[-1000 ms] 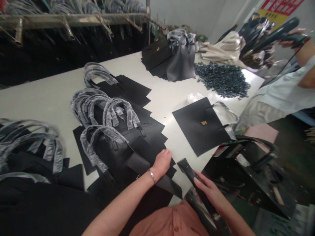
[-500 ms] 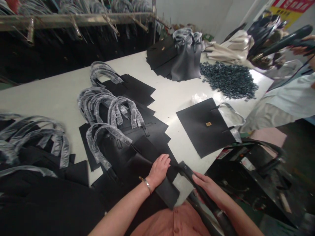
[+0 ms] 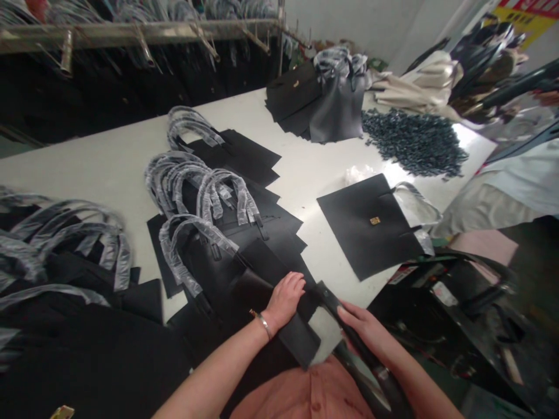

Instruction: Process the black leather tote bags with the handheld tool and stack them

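- The black bag (image 3: 301,343) nearest the body lies on the overlapping pile at the bench's (image 3: 87,163) near edge, its lower part turned up into a fold.
- The left hand (image 3: 283,299) rests on that fold, fingers (image 3: 297,282) extended and close together, gripping nothing visible.
- The right hand's fingers are closed around a black tube (image 3: 367,355), its narrow end beside the bag; contact there is unclear.
- Beyond, the fanned bags (image 3: 279,221) already have handles (image 3: 222,180) in clear wrap; how finished their hidden sides are, I cannot tell.
- To the right, a separate bag (image 3: 345,221) lies flat, gold-coloured fitting (image 3: 375,221) already on.
- Farther back, small dark pieces (image 3: 414,142) sit heaped and loose, beside more wrapped-handle bags (image 3: 336,110).
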### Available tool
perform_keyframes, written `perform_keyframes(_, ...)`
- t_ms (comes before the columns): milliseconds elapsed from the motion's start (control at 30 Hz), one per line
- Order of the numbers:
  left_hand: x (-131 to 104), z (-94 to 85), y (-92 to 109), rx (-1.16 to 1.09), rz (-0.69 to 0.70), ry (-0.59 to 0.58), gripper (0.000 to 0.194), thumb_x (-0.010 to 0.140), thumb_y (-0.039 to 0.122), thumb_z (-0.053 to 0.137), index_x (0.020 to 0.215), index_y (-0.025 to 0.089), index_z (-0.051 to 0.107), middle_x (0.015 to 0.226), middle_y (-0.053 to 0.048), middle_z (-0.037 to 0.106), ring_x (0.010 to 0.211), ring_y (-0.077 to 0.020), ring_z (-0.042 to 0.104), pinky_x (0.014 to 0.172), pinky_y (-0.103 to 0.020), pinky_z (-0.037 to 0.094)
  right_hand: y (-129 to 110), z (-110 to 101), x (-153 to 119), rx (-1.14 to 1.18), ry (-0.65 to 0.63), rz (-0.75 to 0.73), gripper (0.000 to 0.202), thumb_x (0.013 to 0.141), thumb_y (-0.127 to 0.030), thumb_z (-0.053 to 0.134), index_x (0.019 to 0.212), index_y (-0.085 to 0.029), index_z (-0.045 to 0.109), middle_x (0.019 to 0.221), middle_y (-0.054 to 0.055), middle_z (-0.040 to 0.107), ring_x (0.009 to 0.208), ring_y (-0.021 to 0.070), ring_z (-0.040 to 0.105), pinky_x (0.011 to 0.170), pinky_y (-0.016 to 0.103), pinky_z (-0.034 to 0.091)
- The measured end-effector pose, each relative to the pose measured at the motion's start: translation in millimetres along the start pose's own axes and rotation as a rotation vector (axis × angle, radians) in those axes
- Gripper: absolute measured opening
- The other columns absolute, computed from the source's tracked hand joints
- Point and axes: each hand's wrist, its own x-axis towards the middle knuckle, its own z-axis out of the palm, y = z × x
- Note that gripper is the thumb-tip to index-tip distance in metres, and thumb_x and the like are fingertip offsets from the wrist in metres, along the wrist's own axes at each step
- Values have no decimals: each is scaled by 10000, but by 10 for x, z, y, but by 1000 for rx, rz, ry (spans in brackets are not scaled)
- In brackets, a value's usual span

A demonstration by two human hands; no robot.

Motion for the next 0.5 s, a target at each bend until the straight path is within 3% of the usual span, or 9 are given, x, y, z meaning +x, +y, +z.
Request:
perform_keyframes(133, 14, -27, 4, 18, -21, -21, 186, 909, 158, 549, 1093, 183, 557, 1231, -89, 582, 1173, -214, 517, 999, -397, 443, -57, 17, 132, 20, 163, -54, 602, 833, -487, 558, 1371, -229, 483, 549, -49, 580, 365, 109, 516, 366, 209, 398)
perform_keyframes(233, 73, -74, 18, 50, 11, -61, 174, 918, 183, 546, 1091, 184, 560, 1198, -92, 588, 1126, -217, 523, 918, -370, 473, -32, -104, 92, 39, 176, -58, 641, 817, -497, 582, 1387, -227, 468, 537, -49, 581, 369, 114, 518, 377, 215, 408)
perform_keyframes(400, 319, -110, 50, 91, 268, -199, 79, 914, 139, 530, 910, 179, 598, 911, -45, 628, 883, -187, 562, 736, -298, 461, 121, -253, -138, 111, 190, -5, 715, 787, -514, 619, 1397, -178, 459, 481, -56, 546, 361, 123, 505, 353, 210, 369)
perform_keyframes(500, 497, -106, 49, 126, 352, -255, 109, 896, 124, 546, 803, 156, 593, 833, -49, 604, 808, -189, 552, 642, -292, 423, 219, -253, -202, 123, 216, 0, 751, 791, -520, 609, 1422, -160, 420, 454, -58, 532, 365, 138, 510, 347, 216, 369)
